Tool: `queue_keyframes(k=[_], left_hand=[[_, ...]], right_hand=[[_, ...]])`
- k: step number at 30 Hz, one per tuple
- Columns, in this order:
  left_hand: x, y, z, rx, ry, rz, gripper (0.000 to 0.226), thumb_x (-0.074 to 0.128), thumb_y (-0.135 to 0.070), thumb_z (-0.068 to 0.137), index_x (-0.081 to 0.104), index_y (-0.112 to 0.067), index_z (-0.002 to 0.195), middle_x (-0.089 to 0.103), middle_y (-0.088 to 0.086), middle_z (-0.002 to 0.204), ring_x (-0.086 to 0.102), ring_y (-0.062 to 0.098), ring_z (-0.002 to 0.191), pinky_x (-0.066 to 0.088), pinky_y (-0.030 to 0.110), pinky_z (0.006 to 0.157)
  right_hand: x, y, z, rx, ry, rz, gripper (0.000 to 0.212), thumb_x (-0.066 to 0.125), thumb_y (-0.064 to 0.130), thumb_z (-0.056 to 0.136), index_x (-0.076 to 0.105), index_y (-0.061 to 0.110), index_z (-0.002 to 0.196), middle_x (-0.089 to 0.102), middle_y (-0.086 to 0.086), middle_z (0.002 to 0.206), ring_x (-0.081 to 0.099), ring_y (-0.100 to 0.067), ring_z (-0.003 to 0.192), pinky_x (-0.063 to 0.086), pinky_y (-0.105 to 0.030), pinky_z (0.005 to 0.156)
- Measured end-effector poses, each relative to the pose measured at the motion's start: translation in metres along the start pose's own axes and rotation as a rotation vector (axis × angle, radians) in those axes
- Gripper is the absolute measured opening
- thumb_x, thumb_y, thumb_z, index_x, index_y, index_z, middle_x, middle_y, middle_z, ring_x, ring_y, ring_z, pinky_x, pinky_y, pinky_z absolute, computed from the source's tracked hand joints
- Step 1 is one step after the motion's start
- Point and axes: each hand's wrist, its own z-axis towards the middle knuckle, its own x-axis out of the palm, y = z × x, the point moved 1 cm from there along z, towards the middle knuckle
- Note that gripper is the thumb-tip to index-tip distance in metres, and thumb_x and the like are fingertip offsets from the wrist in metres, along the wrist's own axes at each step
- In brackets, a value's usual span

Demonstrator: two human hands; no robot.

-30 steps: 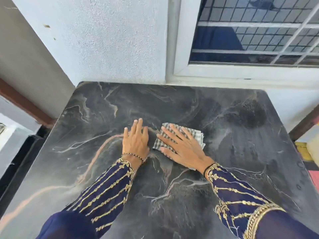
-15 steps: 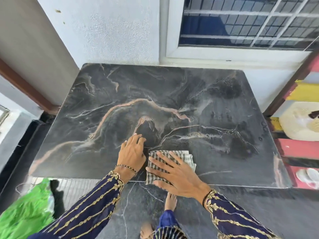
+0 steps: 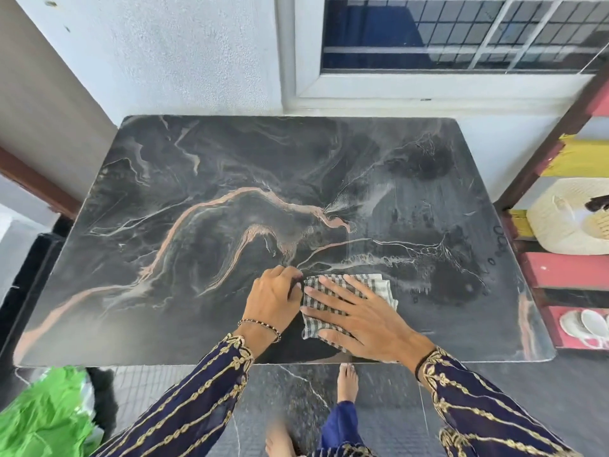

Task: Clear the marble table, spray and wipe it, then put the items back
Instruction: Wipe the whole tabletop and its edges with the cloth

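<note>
At the far left, down on the floor beside your table, a crumpled green bag lies partly in view. The marble table fills the middle of the view, dark with pale and pinkish veins, pushed against the white wall below the window.

Your left hand rests on the marble near the front edge, fingers curled loosely with the tips at the left edge of the cloth; whether it actually pinches the fabric you cannot tell from here. A beaded bracelet circles that wrist, above a navy sleeve with gold embroidery.

Just to its right lies the checked cloth, folded and flat on the tabletop, close to the front edge and slightly right of centre. Your right hand is pressed flat on top of it, fingers spread wide and pointing left, holding it down by palm pressure, not gripping it.

Below the table edge your bare feet show on the dark floor.

At the far right stands a red and yellow shelf with a pale woven basket on it.
</note>
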Motion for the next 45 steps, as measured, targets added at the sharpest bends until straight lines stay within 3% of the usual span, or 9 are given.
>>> queue_keyframes(k=[7,11,16,19,21,23,28,34,45], left_hand=[[0.003,-0.018,0.062,0.081,-0.044,0.012,0.022,0.052,-0.021,0.093,0.064,-0.013,0.11,0.068,0.003,0.107,0.062,0.025,0.1,0.049,0.037,0.088],[0.004,-0.029,0.114,0.105,0.041,0.095,0.049,0.038,-0.047,0.092,0.06,-0.009,0.116,0.065,0.006,0.11,0.06,0.028,0.103,0.049,0.041,0.088],[-0.003,-0.038,0.194,0.02,0.089,0.046,0.061,0.057,-0.045,0.089,0.042,-0.01,0.137,0.052,0.008,0.136,0.041,0.026,0.132,0.036,0.037,0.107],[-0.008,-0.042,0.238,-0.022,0.162,0.049,0.098,0.071,-0.053,0.074,0.019,-0.014,0.148,0.036,0.01,0.15,0.023,0.029,0.143,0.024,0.045,0.117],[-0.009,-0.044,0.265,-0.109,0.224,0.163,0.135,0.08,-0.059,0.057,-0.009,-0.017,0.15,0.01,0.015,0.159,0.011,0.037,0.146,0.02,0.056,0.115],[-0.006,-0.051,0.284,-0.207,0.291,0.292,0.155,0.086,-0.057,0.048,-0.027,-0.015,0.146,-0.006,0.019,0.159,0.004,0.044,0.145,0.024,0.062,0.11],[0.003,-0.064,0.308,-0.353,0.482,0.444,0.154,0.089,-0.052,0.047,-0.017,0.002,0.146,-0.008,0.026,0.157,-0.001,0.05,0.143,0.026,0.067,0.108],[0.015,-0.065,0.324,-0.323,0.626,0.636,0.153,0.086,-0.059,0.047,-0.012,0.008,0.144,-0.01,0.031,0.155,-0.002,0.062,0.137,0.032,0.07,0.102],[0.022,-0.06,0.329,-0.318,0.645,0.723,0.155,0.085,-0.062,0.044,-0.01,0.009,0.144,-0.009,0.031,0.155,-0.002,0.062,0.136,0.032,0.068,0.105]], right_hand=[[-0.015,-0.08,0.054,0.035,-0.043,0.008,0.053,0.02,0.059,0.107,0.02,0.043,0.157,0.005,0.014,0.169,-0.003,-0.014,0.157,0.007,-0.05,0.127],[-0.026,-0.129,0.092,0.053,-0.06,0.001,0.055,0.021,0.059,0.107,0.026,0.037,0.157,0.004,0.015,0.169,-0.004,-0.012,0.157,0.007,-0.048,0.127],[-0.037,-0.197,0.147,0.067,-0.067,-0.03,0.054,0.024,0.052,0.107,0.022,0.038,0.159,0.006,0.015,0.169,-0.001,-0.013,0.157,0.004,-0.045,0.126],[-0.046,-0.23,0.176,0.065,-0.067,-0.022,0.056,0.022,0.057,0.105,0.026,0.039,0.157,0.01,0.014,0.169,0.0,-0.013,0.157,0.005,-0.046,0.126],[-0.053,-0.252,0.198,0.097,-0.072,0.009,0.058,0.013,0.06,0.104,0.025,0.04,0.157,0.009,0.016,0.169,-0.002,-0.011,0.157,0.005,-0.046,0.127],[-0.06,-0.275,0.221,0.125,-0.09,0.009,0.06,0.007,0.061,0.102,0.02,0.041,0.157,0.005,0.017,0.169,-0.003,-0.01,0.157,0.004,-0.045,0.127],[-0.074,-0.316,0.264,0.195,-0.083,0.006,0.061,0.004,0.064,0.1,0.003,0.047,0.158,-0.002,0.018,0.168,-0.006,-0.009,0.156,-0.001,-0.043,0.126],[-0.08,-0.334,0.287,0.238,-0.087,0.025,0.059,0.005,0.062,0.1,0.003,0.048,0.157,-0.001,0.019,0.168,-0.004,-0.008,0.156,-0.003,-0.043,0.126],[-0.076,-0.379,0.23,0.32,-0.099,0.013,0.064,-0.007,0.07,0.094,-0.005,0.05,0.156,-0.008,0.02,0.167,-0.009,-0.011,0.156,-0.002,-0.046,0.127]])
